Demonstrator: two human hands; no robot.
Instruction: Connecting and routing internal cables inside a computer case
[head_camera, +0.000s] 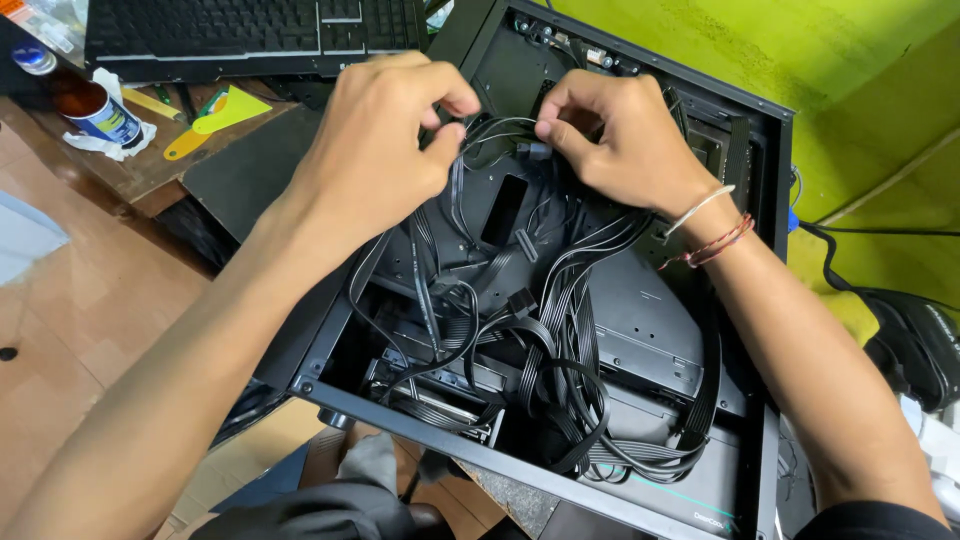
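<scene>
An open black computer case (770, 170) lies on its side in front of me, filled with black flat cables (560, 370). My left hand (375, 140) pinches a thin black cable (500, 128) near the top of the case. My right hand (620, 130) grips the same thin cable bundle a little to the right, fingers closed on it. Thread bracelets circle my right wrist. A slotted metal tray (505, 210) sits under the hands. The fingertips hide the exact point of the grip.
A black keyboard (250, 30) lies at the top left on a wooden desk (140, 175), with a tin can (100, 112), a yellow scraper (215, 118) and crumpled paper. A green wall (860, 80) is on the right, with black cords (850, 285).
</scene>
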